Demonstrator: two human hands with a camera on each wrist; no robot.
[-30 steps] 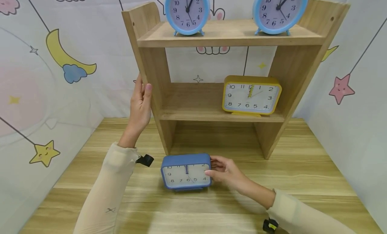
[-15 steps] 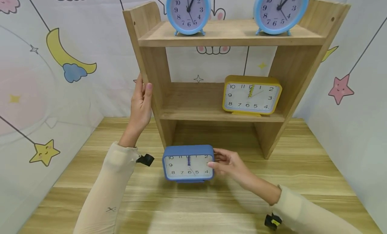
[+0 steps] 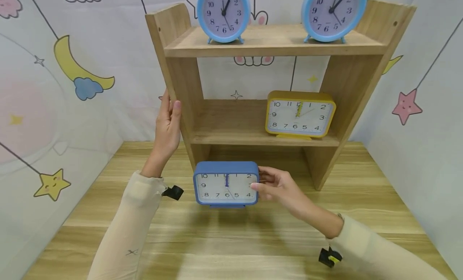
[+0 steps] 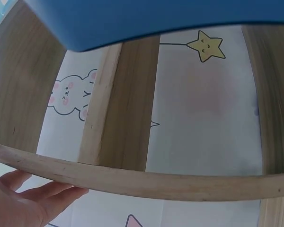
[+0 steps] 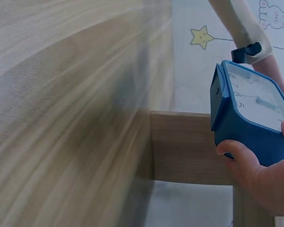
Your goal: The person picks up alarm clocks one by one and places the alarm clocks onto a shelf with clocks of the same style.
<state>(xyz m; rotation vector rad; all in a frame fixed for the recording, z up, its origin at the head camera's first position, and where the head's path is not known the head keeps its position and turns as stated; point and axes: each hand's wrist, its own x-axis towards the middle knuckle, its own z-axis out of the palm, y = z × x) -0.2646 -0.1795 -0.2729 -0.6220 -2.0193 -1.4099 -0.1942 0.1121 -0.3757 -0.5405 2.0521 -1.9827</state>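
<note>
My right hand (image 3: 280,187) pinches the right end of a blue rectangular alarm clock (image 3: 227,187), thumb on its face and fingers behind. The clock is upright and off the tabletop, in front of the bottom opening of a wooden shelf unit (image 3: 275,50). In the right wrist view, the clock's blue case (image 5: 251,146) and its foot show clear of the wood surface. My left hand (image 3: 167,129) rests against the left side panel of the unit. Its fingers (image 4: 52,196) lie straight along the panel's outer side in the left wrist view.
A yellow rectangular clock (image 3: 300,115) stands at the right of the middle shelf. On the top shelf are two round light-blue clocks, one left (image 3: 223,14) and one right (image 3: 333,14). The wood-grain tabletop (image 3: 224,248) runs between patterned cloth walls (image 3: 427,159).
My right hand has lifted the blue clock and carried it forward, nearer the bottom opening of the shelf unit. My left hand stays in place on the side panel.
</note>
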